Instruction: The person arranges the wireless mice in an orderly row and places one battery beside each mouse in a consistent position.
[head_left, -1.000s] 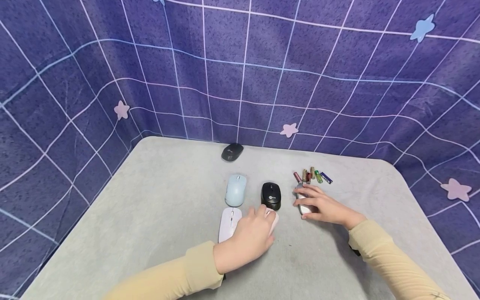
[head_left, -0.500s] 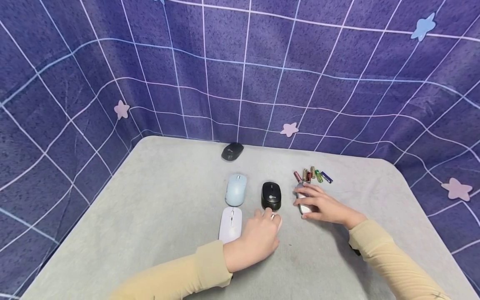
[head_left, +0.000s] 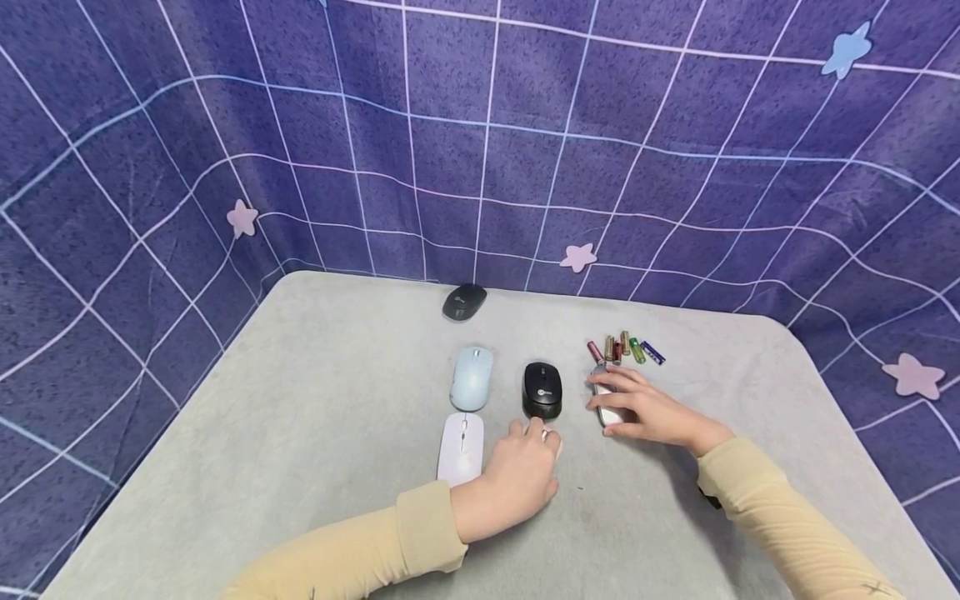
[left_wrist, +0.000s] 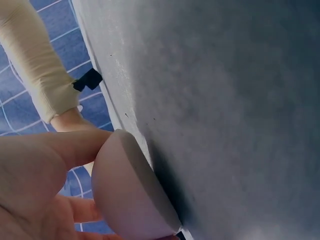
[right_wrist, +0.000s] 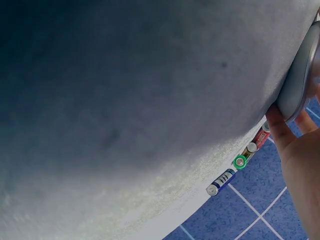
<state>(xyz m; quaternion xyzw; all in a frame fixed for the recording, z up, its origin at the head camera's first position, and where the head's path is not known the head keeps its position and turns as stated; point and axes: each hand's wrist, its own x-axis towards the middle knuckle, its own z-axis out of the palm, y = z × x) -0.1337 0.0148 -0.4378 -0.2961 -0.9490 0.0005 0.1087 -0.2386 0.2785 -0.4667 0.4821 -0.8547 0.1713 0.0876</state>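
My left hand [head_left: 517,479] grips a pale computer mouse [left_wrist: 130,195], mostly covered by the hand in the head view. In the left wrist view thumb and fingers are on its sides, and it is low over or on the grey table. To the right, my right hand [head_left: 652,410] holds a silver-and-white mouse [head_left: 608,416] by its sides. Just beyond the left hand's fingertips sits a black mouse [head_left: 542,385]. A white mouse [head_left: 461,446] lies left of that hand, partly hidden by the forearm.
Above the white mouse lies a light blue mouse [head_left: 471,379]. Another black mouse [head_left: 464,302] is near the table's back edge. Several batteries [head_left: 626,342] in various colours lie beyond the right hand. A purple gridded cloth [head_left: 480,150] hangs behind the table [head_left: 330,375].
My left hand has shifted slightly right and a little toward me with the pale mouse, away from the white one, then come nearly to rest. The right hand stays put on its mouse.
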